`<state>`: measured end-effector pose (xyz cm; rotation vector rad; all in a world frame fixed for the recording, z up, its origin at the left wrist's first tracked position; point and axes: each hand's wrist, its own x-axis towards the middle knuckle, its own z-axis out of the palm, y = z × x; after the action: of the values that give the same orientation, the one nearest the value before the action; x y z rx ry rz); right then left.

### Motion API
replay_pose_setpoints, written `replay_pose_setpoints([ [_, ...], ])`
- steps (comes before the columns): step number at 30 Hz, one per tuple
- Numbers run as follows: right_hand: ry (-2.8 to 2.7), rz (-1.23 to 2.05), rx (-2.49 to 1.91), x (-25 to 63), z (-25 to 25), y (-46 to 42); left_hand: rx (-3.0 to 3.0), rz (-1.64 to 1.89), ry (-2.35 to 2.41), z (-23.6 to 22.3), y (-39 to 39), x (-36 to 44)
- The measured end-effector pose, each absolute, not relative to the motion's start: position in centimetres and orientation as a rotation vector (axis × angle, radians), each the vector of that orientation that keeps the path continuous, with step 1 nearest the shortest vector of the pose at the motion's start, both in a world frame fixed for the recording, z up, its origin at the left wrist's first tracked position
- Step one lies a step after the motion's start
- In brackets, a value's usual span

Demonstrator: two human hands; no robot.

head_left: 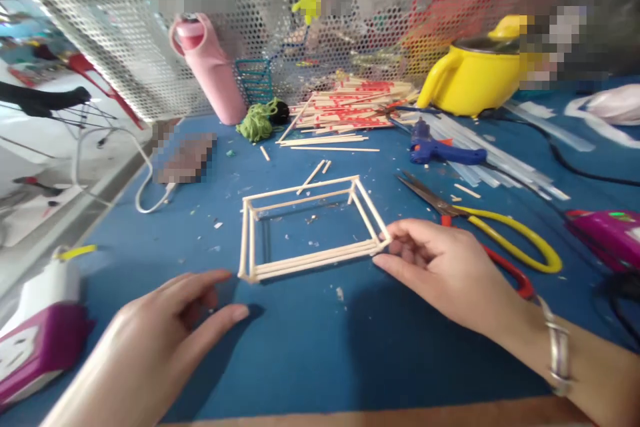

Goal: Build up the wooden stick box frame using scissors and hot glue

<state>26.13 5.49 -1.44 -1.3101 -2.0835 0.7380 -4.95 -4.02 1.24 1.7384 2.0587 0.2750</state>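
A box-shaped frame of thin wooden sticks rests on the blue tabletop in the middle of the view. Its front right corner lies between the thumb and fingers of my right hand, which is closed on it. By the front left corner is my left hand, thumb and forefinger apart with nothing between them. Some of that hand's other fingers are curled and partly hidden. Behind the frame lie short cut sticks.
Scissors and a blue glue gun lie to the right, near clear glue sticks. At the back are a stick pile, green yarn, a pink bottle and a yellow pot. A purple-white power strip sits left.
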Motion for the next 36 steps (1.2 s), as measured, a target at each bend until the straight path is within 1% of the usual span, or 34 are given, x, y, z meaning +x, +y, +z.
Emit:
replay_pose_setpoints([
  [2,-2.077,0.749,-1.336,26.0,-1.6,5.6,1.703,0.230,2.050,1.0,-3.0,-3.3],
  [7,-2.129,0.710,-1.382,26.1,-1.8,5.8,1.717,0.312,1.925,1.9,-0.5,-2.1],
  [14,-2.207,0.609,-1.308,26.4,-1.5,5.6,1.792,0.149,1.841,3.5,1.3,-1.9],
  [17,-2.279,0.528,-1.204,26.5,-1.4,5.4,1.875,0.142,1.857,2.7,1.3,-1.8],
  [21,-2.315,0.507,-1.152,26.6,-1.1,5.3,1.997,0.114,1.932,1.1,0.6,-2.1],
  [27,-2.313,0.549,-1.152,26.5,-0.8,5.4,2.230,0.312,1.955,-1.1,-0.2,-3.2],
  [36,-2.314,0.570,-1.134,26.4,-0.7,5.3,2.296,0.249,2.003,-1.7,-0.1,-3.3],
])
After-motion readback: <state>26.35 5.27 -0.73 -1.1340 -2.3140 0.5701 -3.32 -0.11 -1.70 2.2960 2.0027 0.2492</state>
